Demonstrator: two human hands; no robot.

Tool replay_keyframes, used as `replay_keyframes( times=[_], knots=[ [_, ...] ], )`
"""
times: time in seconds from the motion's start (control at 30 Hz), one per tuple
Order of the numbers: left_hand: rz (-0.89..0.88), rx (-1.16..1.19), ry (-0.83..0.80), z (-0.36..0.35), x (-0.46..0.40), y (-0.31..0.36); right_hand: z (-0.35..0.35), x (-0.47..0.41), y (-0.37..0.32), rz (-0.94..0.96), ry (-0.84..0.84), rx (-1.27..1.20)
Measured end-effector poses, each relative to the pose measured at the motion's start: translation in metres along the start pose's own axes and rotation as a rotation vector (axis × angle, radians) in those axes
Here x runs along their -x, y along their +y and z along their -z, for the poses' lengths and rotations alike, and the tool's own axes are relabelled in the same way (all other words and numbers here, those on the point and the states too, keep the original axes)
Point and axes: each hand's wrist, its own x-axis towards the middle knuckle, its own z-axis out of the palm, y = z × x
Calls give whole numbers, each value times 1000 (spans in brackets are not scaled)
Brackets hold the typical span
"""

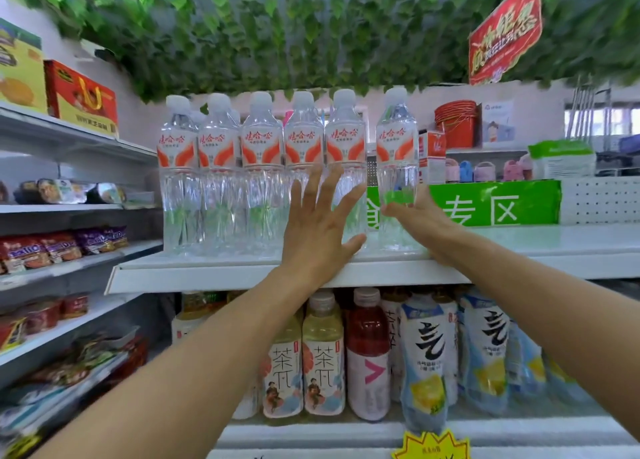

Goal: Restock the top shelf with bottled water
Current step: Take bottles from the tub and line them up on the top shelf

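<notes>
Right hand (420,221) grips the end bottle (396,168) low; left hand (320,223), fingers spread flat, braces the row (259,171). A nudge sideways could topple its neighbours.

hidden: right hand (420,228) fingers behind water bottle (397,171) | cut off: price tag (431,446) at bottom edge

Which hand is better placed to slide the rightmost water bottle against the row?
The right hand, probably: it already grips that rightmost bottle low down, while the left hand lies open against the row.
</notes>
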Motion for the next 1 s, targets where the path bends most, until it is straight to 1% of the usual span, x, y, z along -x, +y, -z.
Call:
replay_keyframes(
  times=[0.03,0.07,0.13,0.17,0.23,0.3,0.33,0.5,0.53,0.57,0.63,0.67,0.7,0.8,1.0],
  knots=[
    [-88,-65,21,3,-4,-1,-1,-1,2,1,28,21],
    [-196,-130,9,7,-11,0,-3,-3,3,5,52,36],
    [-374,-203,-151,19,-28,5,-4,-7,5,-10,82,30],
    [-419,-238,-253,23,-36,9,-4,-10,6,-27,91,14],
    [-470,-368,-373,26,-46,14,-3,-13,8,-45,111,9],
    [-487,-471,-419,25,-47,15,-3,-15,10,-50,118,9],
    [-479,-484,-425,24,-46,15,-3,-16,11,-49,116,10],
    [-441,-408,-365,20,-41,16,-4,-23,13,-72,105,10],
    [-424,-359,-313,17,-37,14,-5,-25,14,-77,100,12],
    [-387,-284,-228,14,-31,12,-5,-27,14,-80,93,13],
    [-259,-133,-21,5,-16,5,-8,-32,15,-100,85,20],
    [-181,-69,51,2,-10,2,-10,-36,16,-118,81,24],
    [-114,-13,86,-1,-5,1,-12,-39,16,-132,75,33],
    [-24,82,105,-6,0,2,-19,-52,21,-145,58,79],
    [-2,109,85,-8,2,5,-22,-59,25,-144,41,106]
  ],
)
